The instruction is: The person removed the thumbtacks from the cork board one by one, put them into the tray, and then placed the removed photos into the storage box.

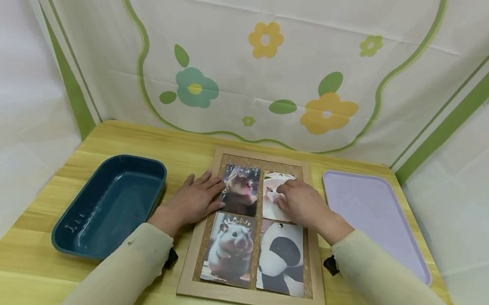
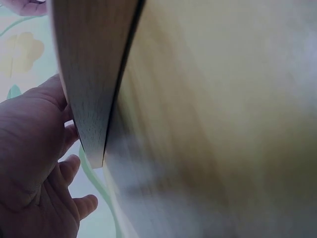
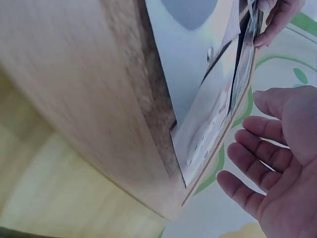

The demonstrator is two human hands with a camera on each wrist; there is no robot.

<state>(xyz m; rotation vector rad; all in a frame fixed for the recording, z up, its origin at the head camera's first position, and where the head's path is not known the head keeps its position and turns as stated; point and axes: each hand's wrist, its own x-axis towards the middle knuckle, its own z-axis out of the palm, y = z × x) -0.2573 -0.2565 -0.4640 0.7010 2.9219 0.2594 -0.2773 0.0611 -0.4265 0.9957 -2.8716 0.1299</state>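
Observation:
A wood-framed cork board [image 1: 252,297] lies on the table with several picture cards on it. My left hand [image 1: 194,200] rests on its left side, fingers extended, fingertips at the edge of the upper left card [image 1: 238,193], a dark animal picture. Over the upper right card [image 1: 268,209], a white animal picture partly covered, is my right hand [image 1: 305,203]. In the right wrist view that hand [image 3: 285,163] shows loosely bent fingers with nothing between them. Below lie a crowned hamster card [image 1: 230,252] and a panda card [image 1: 282,267]; a small pin [image 1: 281,226] shows at the panda card's top.
Left of the board stands a deep dark teal tray [image 1: 97,215]. A flat lilac tray [image 1: 374,212] lies to the right. Behind the wooden table [image 1: 170,145] hangs a white cloth [image 1: 225,24] with printed flowers.

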